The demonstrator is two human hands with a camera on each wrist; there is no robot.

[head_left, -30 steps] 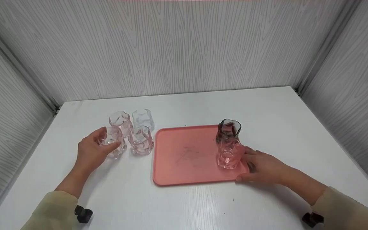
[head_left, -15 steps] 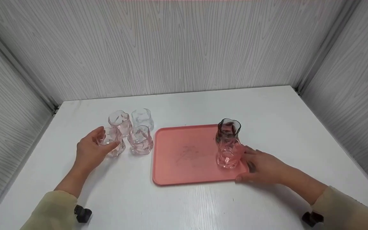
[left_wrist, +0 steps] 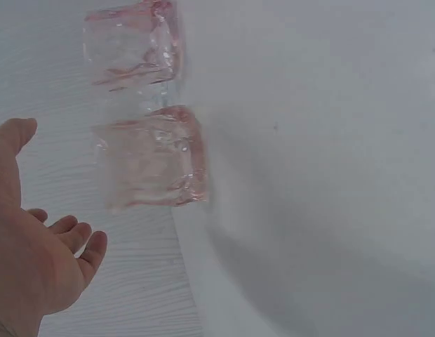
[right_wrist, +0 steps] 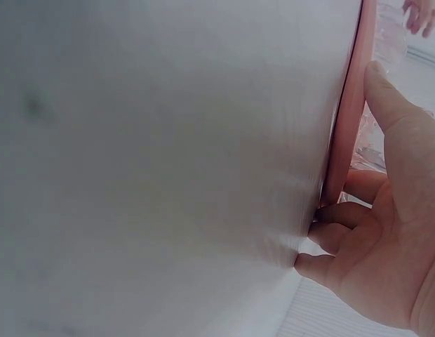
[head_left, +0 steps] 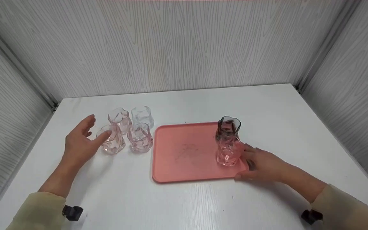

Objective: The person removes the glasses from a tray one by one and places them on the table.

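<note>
The leftmost glass (head_left: 114, 143) stands just apart from the left fingers (head_left: 86, 123)

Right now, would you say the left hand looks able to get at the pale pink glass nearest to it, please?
Probably yes: the left hand is beside the pale pink glass, holding nothing, and nothing visible stands between them.

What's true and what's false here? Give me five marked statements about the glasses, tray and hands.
1. The right hand touches the pink tray. True.
2. The left hand grips a glass. False: it holds nothing, next to a pale pink glass.
3. Four glasses stand left of the tray. True.
4. The tray holds no glass. False: a dark glass and a pinker glass stand there.
5. The dark glass is farther from the person than the pinker glass. True.
</note>
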